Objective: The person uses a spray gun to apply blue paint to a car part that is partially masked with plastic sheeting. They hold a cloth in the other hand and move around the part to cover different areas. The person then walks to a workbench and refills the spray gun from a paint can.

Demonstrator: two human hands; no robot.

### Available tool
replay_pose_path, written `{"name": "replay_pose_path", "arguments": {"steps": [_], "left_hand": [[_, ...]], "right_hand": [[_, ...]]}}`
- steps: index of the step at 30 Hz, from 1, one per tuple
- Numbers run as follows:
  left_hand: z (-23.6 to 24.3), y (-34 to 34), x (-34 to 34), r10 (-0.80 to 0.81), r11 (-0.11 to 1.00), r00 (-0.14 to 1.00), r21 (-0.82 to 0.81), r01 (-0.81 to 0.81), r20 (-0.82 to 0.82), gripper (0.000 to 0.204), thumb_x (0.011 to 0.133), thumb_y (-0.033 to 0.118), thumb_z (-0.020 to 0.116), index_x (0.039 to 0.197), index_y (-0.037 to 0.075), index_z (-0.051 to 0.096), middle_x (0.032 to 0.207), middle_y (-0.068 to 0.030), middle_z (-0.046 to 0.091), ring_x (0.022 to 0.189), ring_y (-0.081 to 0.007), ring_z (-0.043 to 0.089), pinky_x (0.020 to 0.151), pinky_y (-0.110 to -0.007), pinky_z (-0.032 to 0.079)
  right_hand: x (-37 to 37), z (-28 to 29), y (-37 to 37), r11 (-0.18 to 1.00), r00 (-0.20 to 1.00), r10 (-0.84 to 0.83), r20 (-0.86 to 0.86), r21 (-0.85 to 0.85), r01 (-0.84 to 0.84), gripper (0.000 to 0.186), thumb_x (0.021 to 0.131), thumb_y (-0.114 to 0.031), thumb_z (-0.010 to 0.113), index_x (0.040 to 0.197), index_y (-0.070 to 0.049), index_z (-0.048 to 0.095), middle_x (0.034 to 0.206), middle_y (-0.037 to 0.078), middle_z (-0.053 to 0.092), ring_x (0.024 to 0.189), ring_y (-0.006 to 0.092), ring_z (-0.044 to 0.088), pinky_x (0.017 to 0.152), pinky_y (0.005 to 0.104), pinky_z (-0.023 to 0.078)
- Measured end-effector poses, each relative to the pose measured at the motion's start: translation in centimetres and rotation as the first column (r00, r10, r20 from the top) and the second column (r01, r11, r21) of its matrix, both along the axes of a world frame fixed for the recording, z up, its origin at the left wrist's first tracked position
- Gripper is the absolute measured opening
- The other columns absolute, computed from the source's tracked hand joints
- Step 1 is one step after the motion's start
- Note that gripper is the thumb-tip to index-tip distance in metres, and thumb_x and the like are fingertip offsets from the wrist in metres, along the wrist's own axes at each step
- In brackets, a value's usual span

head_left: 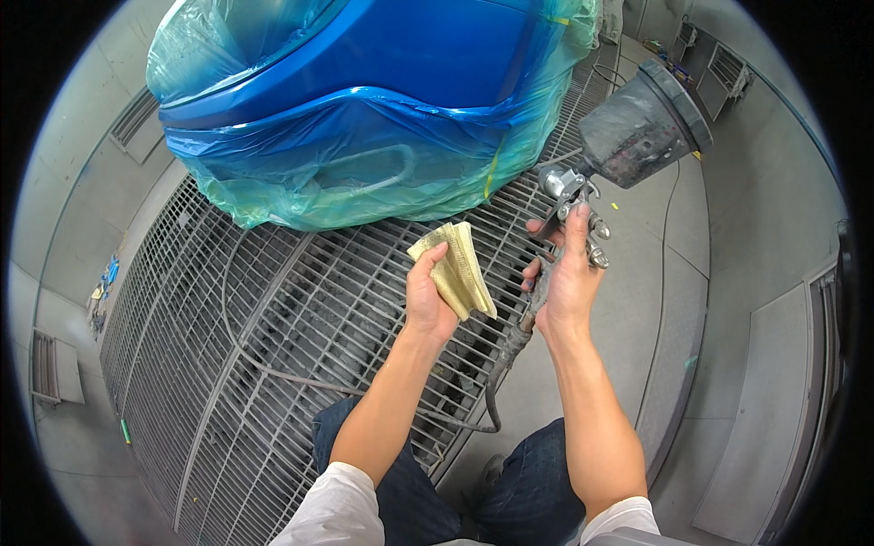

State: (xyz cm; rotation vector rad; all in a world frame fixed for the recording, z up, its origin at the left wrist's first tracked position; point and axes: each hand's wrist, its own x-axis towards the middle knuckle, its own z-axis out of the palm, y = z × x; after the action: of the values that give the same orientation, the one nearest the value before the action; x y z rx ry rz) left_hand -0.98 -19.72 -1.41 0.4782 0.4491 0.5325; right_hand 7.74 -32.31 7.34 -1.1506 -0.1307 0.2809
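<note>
My left hand (430, 305) grips a folded, pale yellow cloth (462, 268) between thumb and fingers. To its right, my right hand (566, 287) is wrapped round the grip of a metal spray gun (569, 191), with a hose (496, 382) trailing down from the handle. A dark grey paint cup (637, 127) stands on top of the gun, tilted, stained and scuffed. Ahead of both hands is a glossy blue vehicle panel (410, 50), partly wrapped in translucent green plastic sheeting (337, 182).
Metal floor grating (196, 346) runs beneath me and the vehicle, crossed by hoses, with smooth floor (683, 218) at the right. Grey booth walls (774, 200) with vents surround the area. Small coloured items (107, 287) lie along the left side.
</note>
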Motion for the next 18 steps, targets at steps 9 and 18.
{"name": "replay_pose_path", "arguments": {"steps": [9,18], "left_hand": [[-0.03,-0.01,0.02,-0.016,1.0,1.0,-0.003,0.016,0.012,0.031,0.099,0.029,0.06,0.121,0.007,0.063,0.107,-0.0057,0.068,0.098,-0.0212,0.065,0.088,-0.04,0.054],[0.18,-0.06,-0.19,-0.004,1.0,1.0,-0.005,0.004,0.012,0.031,0.098,0.029,0.061,0.121,0.009,0.064,0.108,-0.0051,0.068,0.098,-0.0211,0.065,0.088,-0.039,0.053]], "right_hand": [[-0.02,-0.1,-0.01,1.0,1.0,0.003,0.007,-0.003,-0.003,0.052,0.1,-0.055,0.062,0.11,-0.004,0.064,0.091,0.01,0.071,0.046,0.0117,0.054,0.038,0.0261,0.042],[-0.25,0.06,0.14,1.0,1.0,0.012,-0.002,0.015,-0.012,0.054,0.099,-0.056,0.063,0.111,-0.004,0.064,0.09,0.01,0.071,0.046,0.0117,0.054,0.037,0.0262,0.041]]}}
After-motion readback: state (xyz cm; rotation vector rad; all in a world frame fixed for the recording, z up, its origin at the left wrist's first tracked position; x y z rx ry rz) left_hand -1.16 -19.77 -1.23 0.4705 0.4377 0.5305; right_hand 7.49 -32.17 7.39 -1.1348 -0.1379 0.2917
